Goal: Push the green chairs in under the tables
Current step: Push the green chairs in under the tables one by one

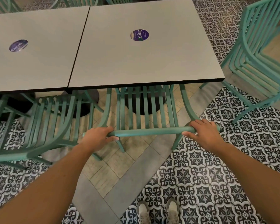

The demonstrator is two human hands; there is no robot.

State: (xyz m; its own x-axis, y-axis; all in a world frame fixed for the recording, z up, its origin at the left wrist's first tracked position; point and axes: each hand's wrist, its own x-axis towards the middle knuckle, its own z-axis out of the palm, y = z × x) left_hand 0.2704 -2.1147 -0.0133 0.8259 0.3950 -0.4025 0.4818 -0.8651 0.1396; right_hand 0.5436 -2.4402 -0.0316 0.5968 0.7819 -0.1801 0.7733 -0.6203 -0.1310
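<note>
A green slatted chair (145,113) stands in front of me with its seat partly under the right grey table (152,62). My left hand (98,136) grips the left end of its top rail (150,132). At the rail's right end my right hand (204,132) is closed over it. A second green chair (52,120) stands to the left, by the seam between the right table and the left grey table (34,65), its seat also partly beneath.
A stack of green chairs (262,62) stands at the right on the patterned tile floor (217,175). Black round table bases (144,104) sit under the tables. More green chairs show at the far edge. My shoes (158,212) are at the bottom.
</note>
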